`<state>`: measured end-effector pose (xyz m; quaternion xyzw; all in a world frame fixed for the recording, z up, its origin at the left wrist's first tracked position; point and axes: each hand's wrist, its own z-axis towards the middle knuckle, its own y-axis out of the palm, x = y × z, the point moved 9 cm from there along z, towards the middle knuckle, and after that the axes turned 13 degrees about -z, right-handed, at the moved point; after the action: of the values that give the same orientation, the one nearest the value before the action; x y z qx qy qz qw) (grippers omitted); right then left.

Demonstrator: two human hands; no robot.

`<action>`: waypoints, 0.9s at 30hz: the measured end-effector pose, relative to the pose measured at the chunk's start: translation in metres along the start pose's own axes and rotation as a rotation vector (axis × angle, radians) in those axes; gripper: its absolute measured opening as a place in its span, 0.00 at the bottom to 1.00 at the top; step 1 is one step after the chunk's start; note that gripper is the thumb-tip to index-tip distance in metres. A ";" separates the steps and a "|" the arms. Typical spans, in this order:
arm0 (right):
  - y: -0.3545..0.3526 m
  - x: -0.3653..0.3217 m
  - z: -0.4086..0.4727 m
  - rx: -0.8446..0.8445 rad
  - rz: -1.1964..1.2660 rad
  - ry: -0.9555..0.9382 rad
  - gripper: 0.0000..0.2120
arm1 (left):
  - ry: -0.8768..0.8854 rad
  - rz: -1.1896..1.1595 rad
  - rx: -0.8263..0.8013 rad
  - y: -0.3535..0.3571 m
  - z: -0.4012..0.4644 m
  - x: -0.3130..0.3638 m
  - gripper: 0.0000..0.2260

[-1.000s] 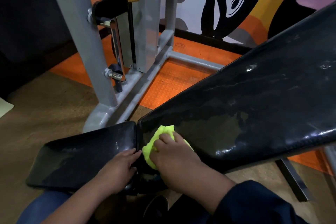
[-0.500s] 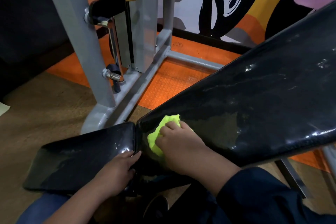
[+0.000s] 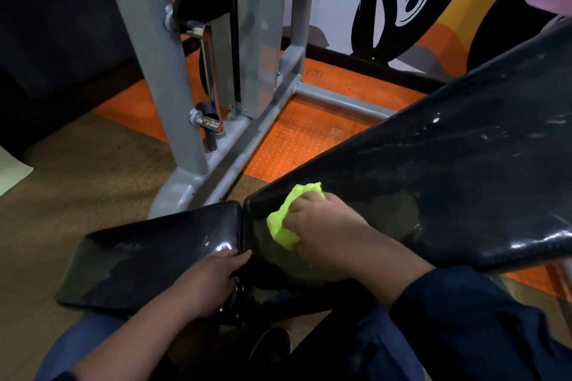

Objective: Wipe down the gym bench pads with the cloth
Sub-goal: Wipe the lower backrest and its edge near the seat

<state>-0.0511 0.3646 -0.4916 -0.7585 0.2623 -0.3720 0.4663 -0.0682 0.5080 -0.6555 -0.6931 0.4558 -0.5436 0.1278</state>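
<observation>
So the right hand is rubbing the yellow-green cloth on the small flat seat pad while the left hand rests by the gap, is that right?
Not quite. In the head view the right hand presses the yellow-green cloth on the long inclined back pad, not the seat pad. The left hand does rest by the gap.

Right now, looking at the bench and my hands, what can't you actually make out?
- Most of the cloth: covered by the right hand, head view.
- Top of the back pad: cut off by the right edge.
- Bench frame under the pads: hidden by pads and arms.
- Left hand fingers: they curl over the seat pad edge; the grip beneath is dark.
- White marks on the back pad: dirt or glare, unclear.
</observation>
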 end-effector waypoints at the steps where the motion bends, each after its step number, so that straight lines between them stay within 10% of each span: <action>1: -0.002 0.000 0.003 0.014 -0.020 0.018 0.16 | -0.004 -0.001 0.000 -0.001 0.000 0.001 0.27; 27: -0.006 0.037 0.063 -0.108 -0.036 0.073 0.17 | 0.065 0.027 -0.016 -0.008 -0.004 0.011 0.27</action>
<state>0.0219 0.3714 -0.4928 -0.7730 0.2852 -0.3933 0.4080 -0.0680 0.5050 -0.6418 -0.6699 0.4735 -0.5602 0.1149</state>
